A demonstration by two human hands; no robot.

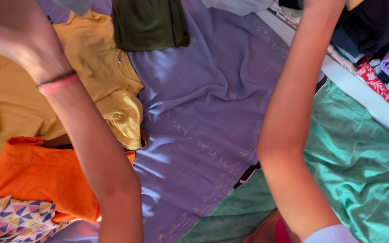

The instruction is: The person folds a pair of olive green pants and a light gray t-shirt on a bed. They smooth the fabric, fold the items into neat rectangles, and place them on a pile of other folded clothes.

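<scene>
Both arms were raised toward the top of the view. The left hand showed blurred at the upper left corner, with a pink band around the wrist just below it. Whether its grip was clenched or released could not be told, since the fingers ran out of the picture and the motion smeared them. A scrap of grey cloth hung at the top edge just beside that hand; contact between them could not be made out. The right hand was out of view above the top edge, and only its forearm crossed the picture, so its grip could not be seen either.

Directly below and between the two arms lay a lilac garment spread flat, with pale curling embroidery along its hem. Beneath the left hand and forearm sat a mustard yellow shirt, crumpled, partly overlapping the lilac cloth. Nearer the person than that, under the left elbow, lay an orange garment, and at the lower left corner a piece of cloth with coloured triangles. Beyond the lilac garment, between the hands, a folded dark green garment rested on it. Under the right forearm and to its outer side spread a teal green fabric. Farther to the right ran a white ledge, with stacked patterned clothes behind it.
</scene>
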